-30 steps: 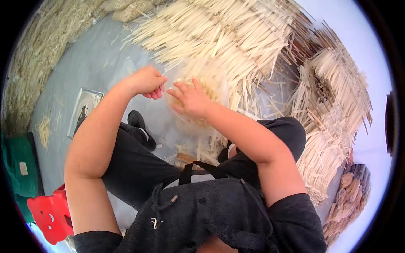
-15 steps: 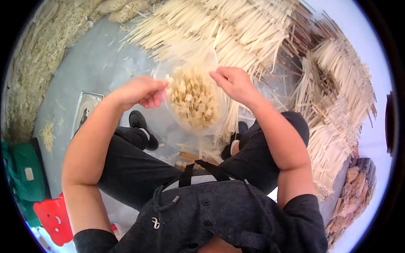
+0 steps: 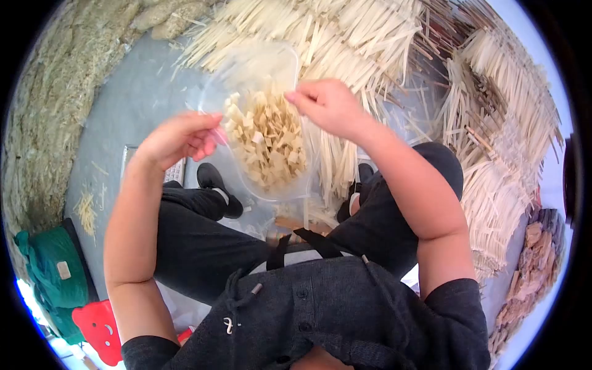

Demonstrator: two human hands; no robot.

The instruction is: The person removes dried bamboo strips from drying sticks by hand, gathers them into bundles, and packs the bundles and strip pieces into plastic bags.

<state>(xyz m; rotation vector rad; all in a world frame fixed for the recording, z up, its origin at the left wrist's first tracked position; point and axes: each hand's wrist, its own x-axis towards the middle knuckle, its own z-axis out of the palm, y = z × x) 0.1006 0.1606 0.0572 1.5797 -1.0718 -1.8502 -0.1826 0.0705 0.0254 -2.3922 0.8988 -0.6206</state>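
Observation:
A clear plastic tub [image 3: 254, 189] hangs tilted between my hands above the grey floor. Many short pale chips [image 3: 271, 145] fill its lower part. My left hand [image 3: 188, 137] pinches the tub's left rim between thumb and fingers. On the right rim, my right hand [image 3: 327, 108] is closed, with thumb and forefinger on the edge. Both of my shoes are on the floor below, one on each side of the tub.
Long pale strips [image 3: 351, 37] lie in heaps ahead and to the right. Rough fibrous material [image 3: 49, 98] lines the left. A green bag [image 3: 58, 265] and a red bear-shaped item [image 3: 100, 330] are at lower left. A metal tray [image 3: 174, 173] lies behind my left wrist.
My right hand has left the chips and taken hold of the tub's right rim. The tub has shifted left with both hands, tilting so that its chips show fully.

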